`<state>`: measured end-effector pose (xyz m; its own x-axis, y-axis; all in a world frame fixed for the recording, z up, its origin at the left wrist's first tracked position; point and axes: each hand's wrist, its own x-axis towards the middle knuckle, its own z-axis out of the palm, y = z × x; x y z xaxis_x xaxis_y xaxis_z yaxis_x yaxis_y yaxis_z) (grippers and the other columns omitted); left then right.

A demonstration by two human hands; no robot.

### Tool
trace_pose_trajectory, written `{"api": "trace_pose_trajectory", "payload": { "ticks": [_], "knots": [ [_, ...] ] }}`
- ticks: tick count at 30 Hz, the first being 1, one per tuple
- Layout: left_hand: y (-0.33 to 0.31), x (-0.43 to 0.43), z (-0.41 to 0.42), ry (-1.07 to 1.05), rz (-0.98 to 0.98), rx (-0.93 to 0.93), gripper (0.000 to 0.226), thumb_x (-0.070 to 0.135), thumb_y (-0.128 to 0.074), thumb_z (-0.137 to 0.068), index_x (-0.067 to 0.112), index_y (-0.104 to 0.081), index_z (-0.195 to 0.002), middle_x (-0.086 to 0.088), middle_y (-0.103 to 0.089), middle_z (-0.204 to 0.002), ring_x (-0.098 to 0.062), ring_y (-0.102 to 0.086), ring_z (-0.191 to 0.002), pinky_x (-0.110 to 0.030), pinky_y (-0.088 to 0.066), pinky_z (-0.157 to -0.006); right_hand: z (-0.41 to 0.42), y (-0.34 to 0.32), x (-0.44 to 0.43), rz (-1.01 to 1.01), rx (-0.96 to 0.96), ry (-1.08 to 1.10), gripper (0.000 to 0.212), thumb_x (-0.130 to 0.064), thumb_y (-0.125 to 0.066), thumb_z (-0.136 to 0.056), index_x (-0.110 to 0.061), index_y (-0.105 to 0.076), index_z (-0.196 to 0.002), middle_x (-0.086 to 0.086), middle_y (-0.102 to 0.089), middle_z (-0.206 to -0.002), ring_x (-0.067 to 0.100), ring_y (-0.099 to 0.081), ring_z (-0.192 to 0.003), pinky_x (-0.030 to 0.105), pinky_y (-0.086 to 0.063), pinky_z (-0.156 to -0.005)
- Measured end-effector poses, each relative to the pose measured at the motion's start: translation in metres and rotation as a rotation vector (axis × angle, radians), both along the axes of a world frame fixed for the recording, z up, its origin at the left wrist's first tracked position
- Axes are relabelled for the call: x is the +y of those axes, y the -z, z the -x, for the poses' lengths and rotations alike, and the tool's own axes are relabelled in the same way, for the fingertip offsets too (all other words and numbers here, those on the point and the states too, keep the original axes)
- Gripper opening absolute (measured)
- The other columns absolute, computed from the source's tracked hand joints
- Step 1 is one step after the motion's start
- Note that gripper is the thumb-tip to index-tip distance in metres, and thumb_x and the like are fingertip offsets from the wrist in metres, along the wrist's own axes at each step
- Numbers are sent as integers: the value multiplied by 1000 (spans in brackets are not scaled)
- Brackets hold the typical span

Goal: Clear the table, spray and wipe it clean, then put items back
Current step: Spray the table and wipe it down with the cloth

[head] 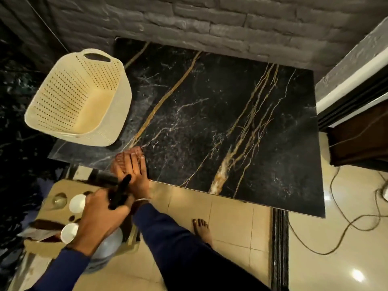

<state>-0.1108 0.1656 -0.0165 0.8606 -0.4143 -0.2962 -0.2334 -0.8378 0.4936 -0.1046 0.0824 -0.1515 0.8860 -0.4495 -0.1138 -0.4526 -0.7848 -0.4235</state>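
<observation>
1. The right hand [134, 171] lay flat with fingers spread, pressing a reddish cloth [134, 154] onto the near left edge of the dark marble surface [220, 122].
2. The left hand [102, 215], just behind the right wrist, was curled around a spray bottle [120, 191] by its black trigger head.
3. A cream perforated basket [77, 97] stood on the surface, beyond and to the left of both hands.
4. Two white cups [77, 203] sat on a cardboard box [60, 211] beside the left hand.
</observation>
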Motion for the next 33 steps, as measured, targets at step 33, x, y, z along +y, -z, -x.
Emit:
{"api": "trace_pose_trajectory", "payload": {
  "ticks": [33],
  "knots": [
    [-18, -178, -18, 86, 381, 57, 11, 29, -69, -90, 22, -68, -98, 17, -71, -87, 4, -67, -95, -14, -51, -80, 46, -24, -261, -30, -40, -79, 81, -51, -21, -76, -25, -25, -153, 2, -13, -162, 26, 6, -151, 50, -3, -123]
  ]
}}
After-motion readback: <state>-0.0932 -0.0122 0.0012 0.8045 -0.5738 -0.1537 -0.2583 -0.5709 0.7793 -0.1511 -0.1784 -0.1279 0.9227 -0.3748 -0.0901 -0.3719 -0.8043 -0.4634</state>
